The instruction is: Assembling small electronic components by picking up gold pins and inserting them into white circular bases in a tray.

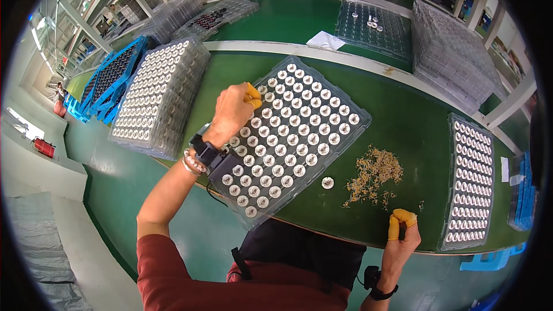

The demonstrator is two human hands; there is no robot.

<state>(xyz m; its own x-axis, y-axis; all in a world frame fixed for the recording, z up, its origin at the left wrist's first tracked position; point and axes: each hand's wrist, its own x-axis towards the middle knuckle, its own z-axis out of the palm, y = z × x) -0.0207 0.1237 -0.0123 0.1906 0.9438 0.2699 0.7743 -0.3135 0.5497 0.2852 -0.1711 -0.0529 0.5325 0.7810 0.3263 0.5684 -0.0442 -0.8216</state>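
A clear plastic tray (345, 155) lies slanted on the green table, filled with rows of round, silvery-white parts (292, 139) with small components in their centres. My left hand (233, 109), yellow covers on its fingertips, is closed in a pinch over the tray's upper left edge; what it holds is hidden. My right hand (403, 236) is by the table's front edge, its yellow-covered fingers bent together; anything between them is too small to make out. A heap of tiny yellowish components with wire leads (374, 174) lies beyond it. One loose round part (328, 182) sits between heap and tray.
Stacked filled trays (155, 95) stand at the left, beside blue crates (112, 78) of dark parts. Another filled tray (469, 184) lies at the right. Tall stacked clear trays (452, 52) and a tray with a few parts (371, 29) are beyond the white rail (288, 48).
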